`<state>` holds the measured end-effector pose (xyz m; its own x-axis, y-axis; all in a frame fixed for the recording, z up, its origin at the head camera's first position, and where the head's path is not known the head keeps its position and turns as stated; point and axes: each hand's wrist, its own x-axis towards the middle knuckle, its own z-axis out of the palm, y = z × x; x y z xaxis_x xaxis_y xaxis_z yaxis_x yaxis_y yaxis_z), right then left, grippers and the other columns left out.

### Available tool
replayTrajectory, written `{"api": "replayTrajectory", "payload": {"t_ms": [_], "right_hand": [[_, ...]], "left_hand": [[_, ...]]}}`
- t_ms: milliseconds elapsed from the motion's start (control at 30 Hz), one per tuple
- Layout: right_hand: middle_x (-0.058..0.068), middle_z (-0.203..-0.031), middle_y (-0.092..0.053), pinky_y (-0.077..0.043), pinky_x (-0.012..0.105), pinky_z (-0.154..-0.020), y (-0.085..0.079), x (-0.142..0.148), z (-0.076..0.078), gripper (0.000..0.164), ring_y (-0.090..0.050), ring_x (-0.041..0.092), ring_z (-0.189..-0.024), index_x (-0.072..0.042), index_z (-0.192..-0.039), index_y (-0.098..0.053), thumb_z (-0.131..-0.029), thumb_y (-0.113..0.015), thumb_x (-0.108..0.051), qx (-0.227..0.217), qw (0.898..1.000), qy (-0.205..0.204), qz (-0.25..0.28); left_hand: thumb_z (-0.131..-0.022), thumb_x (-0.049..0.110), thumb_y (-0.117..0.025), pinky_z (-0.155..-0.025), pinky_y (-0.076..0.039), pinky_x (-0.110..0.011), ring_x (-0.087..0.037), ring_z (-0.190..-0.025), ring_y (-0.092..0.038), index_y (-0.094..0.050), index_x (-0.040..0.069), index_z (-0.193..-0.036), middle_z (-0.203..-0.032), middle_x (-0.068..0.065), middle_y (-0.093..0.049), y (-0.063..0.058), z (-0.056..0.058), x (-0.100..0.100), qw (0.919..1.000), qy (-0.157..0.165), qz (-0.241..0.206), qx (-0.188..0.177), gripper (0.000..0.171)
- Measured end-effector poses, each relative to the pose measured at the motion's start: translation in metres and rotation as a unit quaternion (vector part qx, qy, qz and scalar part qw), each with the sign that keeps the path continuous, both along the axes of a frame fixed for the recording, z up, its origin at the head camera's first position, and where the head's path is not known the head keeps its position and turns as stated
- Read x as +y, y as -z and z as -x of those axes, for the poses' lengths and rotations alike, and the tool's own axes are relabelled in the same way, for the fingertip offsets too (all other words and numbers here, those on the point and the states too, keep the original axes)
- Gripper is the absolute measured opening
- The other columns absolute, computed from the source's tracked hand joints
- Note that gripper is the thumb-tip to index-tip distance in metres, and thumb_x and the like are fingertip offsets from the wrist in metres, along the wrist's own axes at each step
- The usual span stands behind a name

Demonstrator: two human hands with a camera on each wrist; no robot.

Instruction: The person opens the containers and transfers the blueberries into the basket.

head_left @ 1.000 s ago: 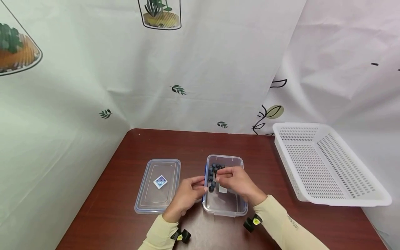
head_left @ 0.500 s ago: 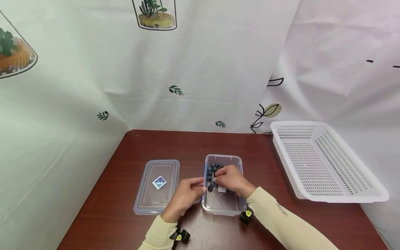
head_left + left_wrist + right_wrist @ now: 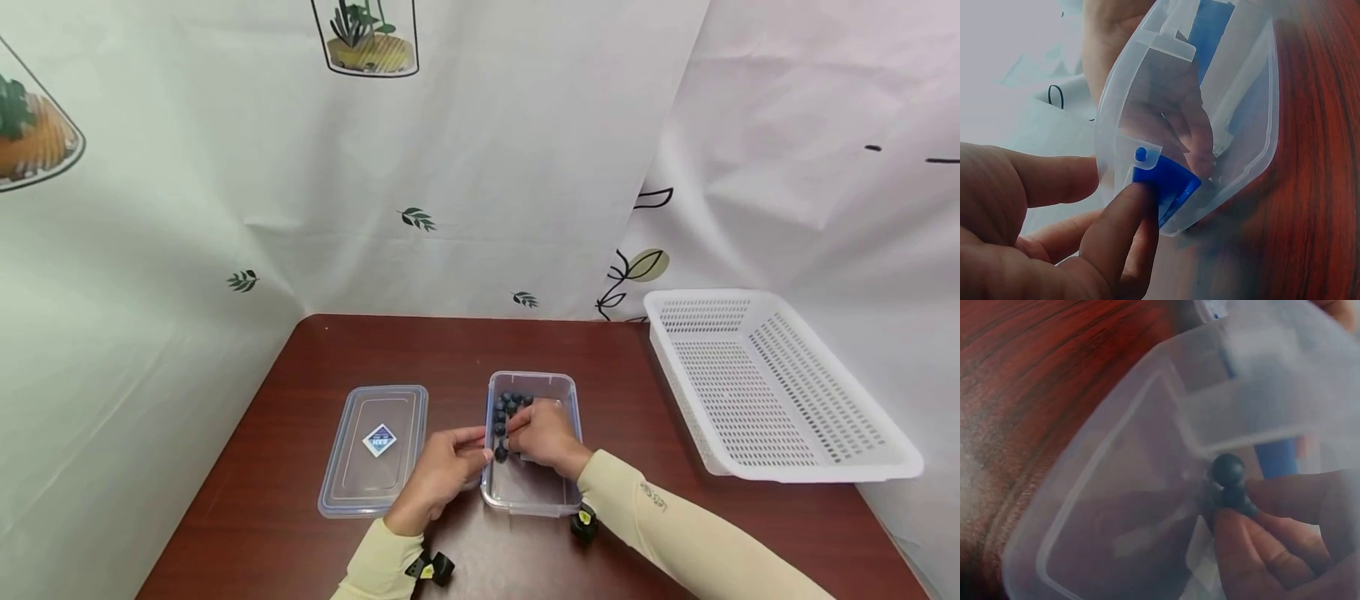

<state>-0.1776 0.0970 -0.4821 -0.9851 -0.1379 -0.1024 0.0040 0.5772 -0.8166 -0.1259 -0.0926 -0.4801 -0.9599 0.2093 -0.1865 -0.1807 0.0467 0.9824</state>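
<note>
A clear plastic food container (image 3: 525,496) with blue side latches stands uncovered on the table. Several blueberries (image 3: 500,417) lie in a line along its left side and back. My left hand (image 3: 442,471) holds the container's left side; in the left wrist view a fingertip presses the blue latch (image 3: 1169,181) and another touches the rim. My right hand (image 3: 549,435) reaches down inside, its thumb and fingers pinching a dark blueberry (image 3: 1235,499). Beside that one sits another blueberry (image 3: 1229,469). A white label (image 3: 1200,553) shows near the fingertips.
Left of the container lies its clear lid (image 3: 363,479), with a blue and white diamond sticker (image 3: 379,440). A white perforated basket (image 3: 825,473) stands at the table's right side. Printed white cloth (image 3: 465,150) hangs close behind the dark red table (image 3: 390,342).
My right hand has moved left and lower into the container, toward the row of blueberries. My left hand has stayed at the container's side. The head view has shifted slightly.
</note>
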Motion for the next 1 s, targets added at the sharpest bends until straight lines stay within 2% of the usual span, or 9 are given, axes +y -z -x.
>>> {"api": "replayTrajectory", "payload": {"t_ms": [233, 633, 800, 1000], "right_hand": [[-0.001, -0.080, -0.080, -0.055, 0.023, -0.062, 0.005, -0.002, -0.001, 0.016, -0.069, 0.006, -0.076, -0.012, -0.083, -0.085, -0.070, -0.092, -0.006, 0.017, 1.000, 0.004, -0.023], [0.000, -0.078, -0.080, -0.055, 0.024, -0.059, 0.004, -0.005, 0.000, 0.015, -0.069, 0.005, -0.072, -0.010, -0.087, -0.085, -0.073, -0.091, -0.005, 0.010, 1.000, -0.003, -0.005], [0.004, -0.080, -0.081, -0.057, 0.024, -0.065, -0.004, -0.002, 0.000, 0.017, -0.072, 0.007, -0.076, -0.006, -0.092, -0.084, -0.075, -0.089, -0.004, -0.002, 1.000, 0.001, 0.026], [0.011, -0.090, -0.082, -0.062, 0.029, -0.075, -0.028, 0.005, -0.001, 0.021, -0.077, 0.015, -0.085, 0.002, -0.102, -0.082, -0.082, -0.085, -0.003, -0.024, 0.996, -0.003, 0.084]], "left_hand": [[-0.096, -0.004, -0.068, -0.089, -0.062, -0.031, -0.036, -0.116, -0.071, -0.056, -0.018, -0.139, -0.127, -0.035, -0.068, 0.000, 0.000, 0.000, 1.0000, 0.001, 0.002, 0.003, 0.046], [-0.096, -0.004, -0.067, -0.087, -0.060, -0.025, -0.035, -0.116, -0.071, -0.057, -0.019, -0.137, -0.125, -0.035, -0.069, 0.002, 0.002, -0.001, 0.9999, 0.004, 0.007, 0.012, 0.045], [-0.096, -0.004, -0.067, -0.086, -0.059, -0.023, -0.032, -0.114, -0.071, -0.057, -0.019, -0.137, -0.125, -0.034, -0.069, 0.001, 0.002, 0.000, 0.9999, -0.002, 0.003, 0.013, 0.045], [-0.095, -0.004, -0.067, -0.084, -0.059, -0.023, -0.028, -0.108, -0.072, -0.059, -0.018, -0.135, -0.124, -0.034, -0.068, -0.001, 0.002, 0.001, 0.9997, -0.015, 0.005, 0.016, 0.043]]}}
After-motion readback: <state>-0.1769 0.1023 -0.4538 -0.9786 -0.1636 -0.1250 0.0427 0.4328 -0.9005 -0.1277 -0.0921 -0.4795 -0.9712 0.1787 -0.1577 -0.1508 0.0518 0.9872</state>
